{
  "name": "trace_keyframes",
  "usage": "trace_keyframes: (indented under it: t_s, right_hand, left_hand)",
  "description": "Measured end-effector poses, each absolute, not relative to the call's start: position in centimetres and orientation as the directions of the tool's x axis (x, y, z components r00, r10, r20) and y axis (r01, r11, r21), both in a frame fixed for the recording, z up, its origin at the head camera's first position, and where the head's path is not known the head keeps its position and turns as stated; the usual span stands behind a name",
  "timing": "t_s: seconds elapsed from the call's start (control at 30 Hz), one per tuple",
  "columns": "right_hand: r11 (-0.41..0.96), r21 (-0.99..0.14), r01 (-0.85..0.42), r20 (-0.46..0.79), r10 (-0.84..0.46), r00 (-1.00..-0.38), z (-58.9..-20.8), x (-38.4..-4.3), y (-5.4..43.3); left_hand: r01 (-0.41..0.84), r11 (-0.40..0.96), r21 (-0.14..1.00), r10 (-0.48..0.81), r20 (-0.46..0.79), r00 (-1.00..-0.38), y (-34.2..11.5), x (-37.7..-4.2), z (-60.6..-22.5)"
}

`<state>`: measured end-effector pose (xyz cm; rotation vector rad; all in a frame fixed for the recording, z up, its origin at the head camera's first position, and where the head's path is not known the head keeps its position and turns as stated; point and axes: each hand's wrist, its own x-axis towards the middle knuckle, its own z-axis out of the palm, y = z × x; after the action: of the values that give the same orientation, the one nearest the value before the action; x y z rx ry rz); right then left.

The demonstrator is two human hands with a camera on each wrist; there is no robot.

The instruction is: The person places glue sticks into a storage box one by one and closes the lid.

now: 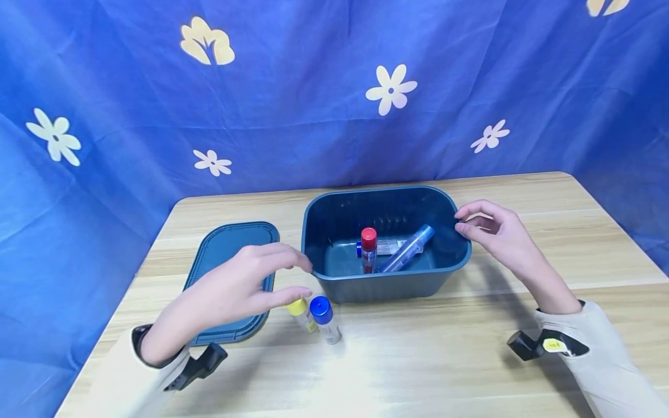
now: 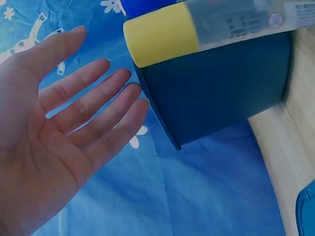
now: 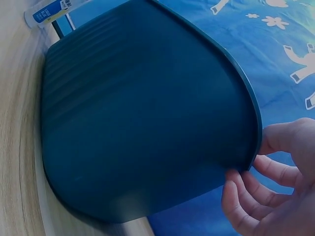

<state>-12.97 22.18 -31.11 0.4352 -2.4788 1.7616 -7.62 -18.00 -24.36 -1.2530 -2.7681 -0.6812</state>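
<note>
Head view: right of the lid (image 1: 230, 238), the tub (image 1: 387, 288), likely light and stiff, best lifts by its rim (image 1: 392, 275), pinched by the right hand (image 1: 493, 229); the left hand (image 1: 256, 280), fingers loose, holds nothing.

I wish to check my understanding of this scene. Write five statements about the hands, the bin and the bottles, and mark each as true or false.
1. The lid covers the bin. False: the lid lies on the table, left of the bin.
2. The right hand pinches the bin at one end. True.
3. The yellow-capped bottle and a blue-capped bottle stand outside the bin. True.
4. The left hand grips the yellow-capped bottle. False: the left hand grips nothing.
5. The red-capped bottle is inside the bin. True.
</note>
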Motion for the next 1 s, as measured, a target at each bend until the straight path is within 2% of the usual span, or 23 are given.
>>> trace_keyframes:
  t_s: [0.23, 0.47, 0.63, 0.87, 1.0]
  right_hand:
    - [0.069, -0.969, -0.237, 0.219, -0.202, -0.955, -31.4, -13.3, 22.5]
    - [0.067, -0.980, -0.189, 0.170, -0.221, -0.960, -31.7, -13.6, 22.7]
    - [0.049, -0.987, -0.150, 0.134, -0.236, -0.962, -31.8, -13.6, 22.8]
    - [0.023, -0.995, -0.100, 0.091, -0.251, -0.964, -31.7, -13.7, 22.8]
    - [0.026, -0.994, -0.104, 0.094, -0.254, -0.963, -31.6, -13.6, 22.8]
  left_hand:
    - [0.732, 0.561, 0.388, 0.704, 0.243, -0.668, -19.1, -6.5, -25.6]
    - [0.714, 0.536, 0.450, 0.676, 0.278, -0.683, -19.7, -6.0, -27.2]
    - [0.680, 0.536, 0.499, 0.631, 0.298, -0.716, -20.0, -5.9, -28.6]
    - [0.563, 0.521, 0.641, 0.565, 0.235, -0.791, -20.2, -5.9, -30.6]
    - [0.542, 0.511, 0.667, 0.551, 0.229, -0.802, -20.3, -5.8, -30.8]
